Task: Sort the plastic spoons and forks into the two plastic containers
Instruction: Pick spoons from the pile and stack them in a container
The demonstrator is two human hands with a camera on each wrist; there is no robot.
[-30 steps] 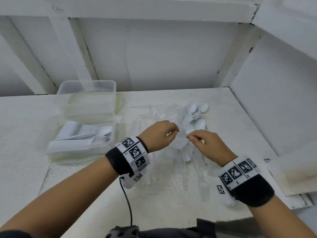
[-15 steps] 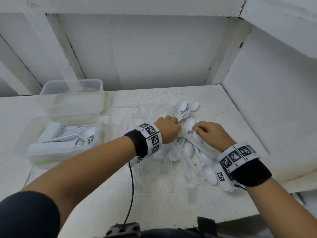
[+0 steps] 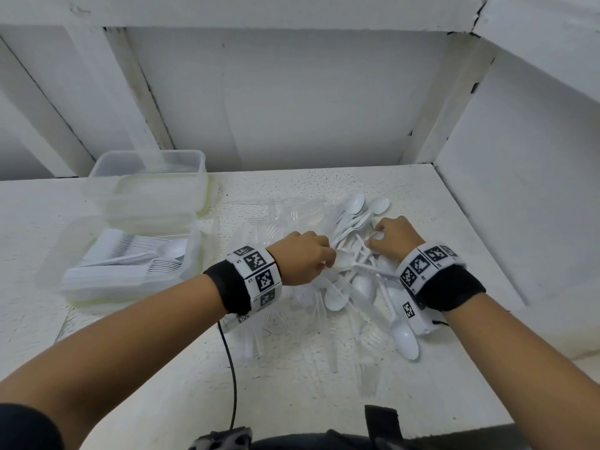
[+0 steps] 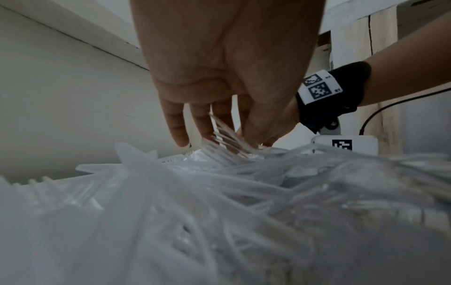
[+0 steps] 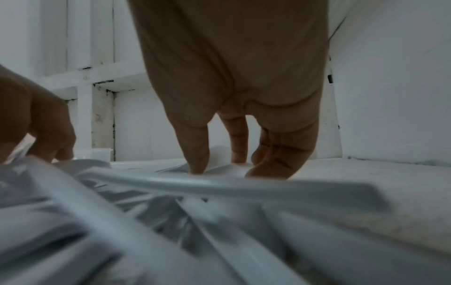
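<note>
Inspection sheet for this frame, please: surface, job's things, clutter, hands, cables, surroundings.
Surface: white speckled table.
Job's things: mixed pile of spoons and clear forks; near container holds cutlery; far container looks empty.
Clutter: nothing seen.
Hands: left hand and right hand both reach into the pile; grips unclear.
Cables: black cable below the left wrist.
Surroundings: white walls.

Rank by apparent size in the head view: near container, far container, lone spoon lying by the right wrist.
1. Near container, holding sorted cutlery.
2. Far container; looks somewhat smaller, but it sits farther from the camera, so the two may match.
3. Lone spoon, clearly smallest.
</note>
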